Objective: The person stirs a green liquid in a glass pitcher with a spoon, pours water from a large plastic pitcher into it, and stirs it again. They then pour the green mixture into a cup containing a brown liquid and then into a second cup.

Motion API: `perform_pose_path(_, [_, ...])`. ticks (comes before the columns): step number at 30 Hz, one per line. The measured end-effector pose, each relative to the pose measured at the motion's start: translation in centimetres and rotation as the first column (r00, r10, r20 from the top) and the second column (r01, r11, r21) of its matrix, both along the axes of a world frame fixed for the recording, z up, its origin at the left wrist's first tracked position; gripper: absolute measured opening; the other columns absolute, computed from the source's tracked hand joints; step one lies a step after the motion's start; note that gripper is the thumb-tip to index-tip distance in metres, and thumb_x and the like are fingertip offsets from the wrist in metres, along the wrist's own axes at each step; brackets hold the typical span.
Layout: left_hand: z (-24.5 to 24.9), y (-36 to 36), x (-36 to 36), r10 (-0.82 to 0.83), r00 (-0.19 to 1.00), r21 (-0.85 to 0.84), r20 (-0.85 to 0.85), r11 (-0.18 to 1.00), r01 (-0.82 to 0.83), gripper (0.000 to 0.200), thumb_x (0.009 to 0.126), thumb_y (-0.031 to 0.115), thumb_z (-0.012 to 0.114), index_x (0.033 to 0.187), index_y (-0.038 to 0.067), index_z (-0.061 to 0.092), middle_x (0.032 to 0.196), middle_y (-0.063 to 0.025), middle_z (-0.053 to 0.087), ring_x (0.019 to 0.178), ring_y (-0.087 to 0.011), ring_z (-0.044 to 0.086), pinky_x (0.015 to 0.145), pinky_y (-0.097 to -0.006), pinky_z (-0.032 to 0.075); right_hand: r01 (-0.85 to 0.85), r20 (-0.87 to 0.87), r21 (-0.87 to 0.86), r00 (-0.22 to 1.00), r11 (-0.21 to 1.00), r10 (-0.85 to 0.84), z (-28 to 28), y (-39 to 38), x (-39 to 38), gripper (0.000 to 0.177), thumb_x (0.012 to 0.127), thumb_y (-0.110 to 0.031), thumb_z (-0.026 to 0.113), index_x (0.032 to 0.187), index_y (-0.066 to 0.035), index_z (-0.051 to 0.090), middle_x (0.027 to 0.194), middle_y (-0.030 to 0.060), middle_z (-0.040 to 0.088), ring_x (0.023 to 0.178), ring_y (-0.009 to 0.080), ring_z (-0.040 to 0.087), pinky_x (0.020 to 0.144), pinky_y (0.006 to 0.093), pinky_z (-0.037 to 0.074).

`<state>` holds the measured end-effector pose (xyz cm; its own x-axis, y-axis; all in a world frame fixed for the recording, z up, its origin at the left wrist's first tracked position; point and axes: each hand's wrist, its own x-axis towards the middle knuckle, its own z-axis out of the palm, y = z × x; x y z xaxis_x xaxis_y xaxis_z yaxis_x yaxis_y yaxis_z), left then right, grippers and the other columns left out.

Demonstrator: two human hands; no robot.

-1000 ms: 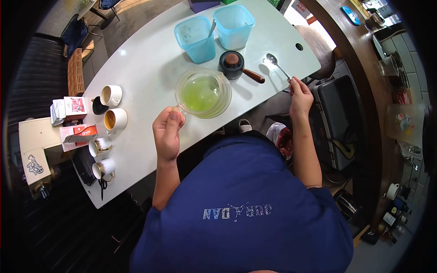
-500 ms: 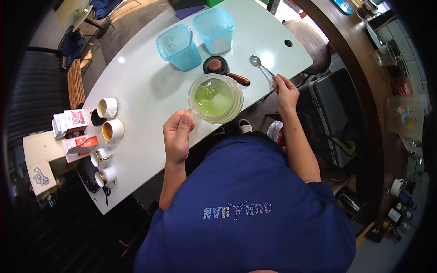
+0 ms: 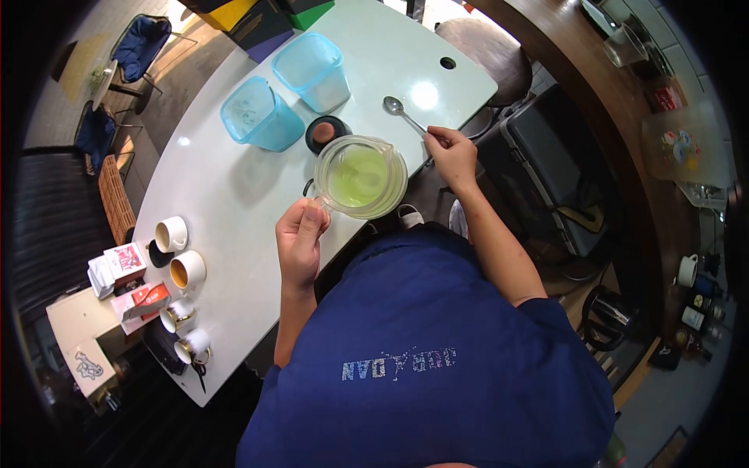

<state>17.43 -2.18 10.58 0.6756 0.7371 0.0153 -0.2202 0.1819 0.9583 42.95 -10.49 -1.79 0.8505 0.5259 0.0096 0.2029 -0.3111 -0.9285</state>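
My left hand (image 3: 303, 234) is closed round the handle of a clear glass pitcher (image 3: 360, 178) with pale green liquid in it, held up above the table's near edge. At the right, my right hand (image 3: 452, 152) pinches the handle end of a metal spoon (image 3: 395, 107), whose bowl is over the white table (image 3: 234, 195). Just behind the pitcher lies a dark round object with a brown knob (image 3: 323, 133), partly hidden by the pitcher. Two light blue translucent containers (image 3: 264, 115) (image 3: 314, 74) stand beyond it.
Several cups (image 3: 187, 269) stand at the table's left end, near small boxes (image 3: 125, 262) and black scissors (image 3: 201, 376). Colored boxes (image 3: 257, 27) are at the far edge. A stool (image 3: 488, 54) and a black case (image 3: 558, 171) are to the right.
The view has turned, so the table items appear shifted left. The pitcher now covers the brown handle by the knobbed object. Both hands keep their holds.
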Motion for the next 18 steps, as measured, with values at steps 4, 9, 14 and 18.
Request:
perform_pose_path(4, [-0.3, 0.7, 0.3, -0.042, 0.999, -0.018, 0.005, 0.999, 0.042, 0.034, 0.096, 0.022, 0.048, 0.067, 0.005, 0.041, 0.064, 0.0022, 0.035, 0.061, -0.0087, 0.030, 0.057, -0.0234, 0.025, -0.037, 0.274, -0.016, 0.961, 0.999, 0.040, 0.6, 0.1, 0.0, 0.018, 0.075, -0.011, 0.067, 0.091, -0.003, 0.069, 0.081, 0.0123, 0.064, 0.064, 0.0198, 0.061, 0.061, 0.0291, 0.049])
perform_pose_path(9, [-0.4, 1.4, 0.6, -0.083, 0.996, -0.039, 0.005, 0.996, 0.084, 0.033, 0.096, 0.022, 0.047, 0.068, 0.005, 0.042, 0.064, 0.0020, 0.036, 0.061, -0.0086, 0.030, 0.057, -0.0232, 0.026, -0.054, 0.355, 0.006, 0.934, 0.998, 0.049, -0.2, 0.1, 0.2, 0.016, 0.076, -0.008, 0.066, 0.091, -0.002, 0.069, 0.083, 0.0128, 0.063, 0.065, 0.0220, 0.061, 0.060, 0.0301, 0.049])
perform_pose_path(14, [-0.1, 2.3, 0.5, -0.124, 0.992, -0.023, 0.007, 0.992, 0.125, 0.033, 0.096, 0.023, 0.047, 0.069, 0.004, 0.044, 0.064, 0.0026, 0.037, 0.061, -0.0080, 0.030, 0.057, -0.0226, 0.026, -0.051, 0.424, -0.032, 0.904, 0.998, 0.060, -0.5, 0.4, -0.1, 0.016, 0.076, -0.008, 0.067, 0.091, -0.002, 0.069, 0.083, 0.0132, 0.062, 0.065, 0.0234, 0.061, 0.060, 0.0312, 0.049])
perform_pose_path(18, [0.1, 2.9, 0.4, -0.133, 0.991, -0.013, 0.005, 0.991, 0.133, 0.033, 0.096, 0.023, 0.047, 0.070, 0.004, 0.046, 0.064, 0.0032, 0.038, 0.061, -0.0075, 0.030, 0.057, -0.0224, 0.026, -0.044, 0.444, -0.029, 0.895, 0.999, 0.052, -0.2, 0.4, -0.3, 0.015, 0.076, -0.008, 0.067, 0.090, -0.002, 0.069, 0.082, 0.0128, 0.062, 0.066, 0.0238, 0.061, 0.060, 0.0313, 0.049])
